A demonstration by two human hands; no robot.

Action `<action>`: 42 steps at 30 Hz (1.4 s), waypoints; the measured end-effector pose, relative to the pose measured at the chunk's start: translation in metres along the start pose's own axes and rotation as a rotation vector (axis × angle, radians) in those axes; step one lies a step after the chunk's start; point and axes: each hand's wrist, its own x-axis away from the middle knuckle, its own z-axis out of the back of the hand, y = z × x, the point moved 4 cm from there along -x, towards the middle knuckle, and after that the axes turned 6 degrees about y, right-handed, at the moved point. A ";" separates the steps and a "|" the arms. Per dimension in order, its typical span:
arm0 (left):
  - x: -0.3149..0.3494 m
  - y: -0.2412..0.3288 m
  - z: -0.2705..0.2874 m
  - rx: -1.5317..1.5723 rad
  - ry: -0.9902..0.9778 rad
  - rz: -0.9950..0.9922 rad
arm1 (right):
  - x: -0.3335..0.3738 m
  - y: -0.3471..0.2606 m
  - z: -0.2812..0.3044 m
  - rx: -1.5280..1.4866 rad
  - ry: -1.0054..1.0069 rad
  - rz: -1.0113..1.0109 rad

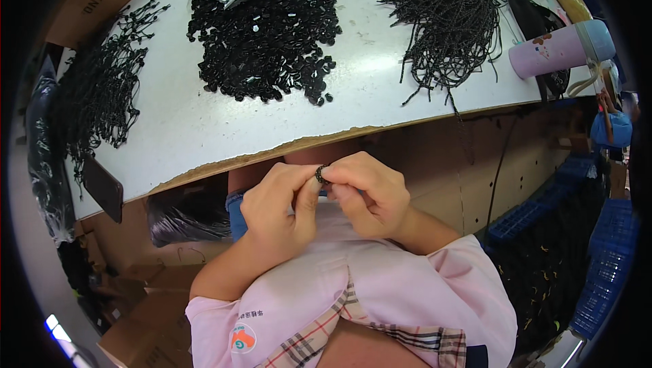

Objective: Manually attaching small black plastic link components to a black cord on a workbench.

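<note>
Left hand [275,208] and right hand [367,191] meet below the table edge, fingertips pinched together on a small black ring-shaped bead [321,174]; beyond, white worn table [176,123] bears a glossy black bead heap [268,42]; braided black cord bundle [451,15]; lilac cylindrical bottle [557,50].

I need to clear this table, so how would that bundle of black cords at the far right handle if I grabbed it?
The black cords look thin and limp, with strands splaying and one trailing over the table edge, so they would likely flop and droop. Probably light. Loose ends may snag or tangle when lifted.
</note>
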 end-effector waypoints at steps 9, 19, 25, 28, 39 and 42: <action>-0.002 -0.005 -0.003 0.558 0.051 0.557 | 0.009 0.011 0.007 -0.203 0.002 -0.252; 0.014 0.000 0.000 0.799 -0.278 0.478 | 0.008 0.023 0.011 -0.759 -0.136 -0.688; 0.001 -0.048 0.038 0.448 0.086 0.695 | 0.005 0.024 0.023 -0.298 -0.279 -0.642; -0.017 -0.082 0.109 -0.457 0.541 0.314 | -0.022 0.008 0.054 0.417 -0.117 -0.023; -0.050 -0.040 -0.030 -0.285 -0.119 0.234 | -0.034 0.018 0.065 1.055 -0.168 0.129; -0.055 -0.044 -0.036 -0.280 -0.189 0.218 | -0.018 0.007 0.037 0.708 -0.148 0.226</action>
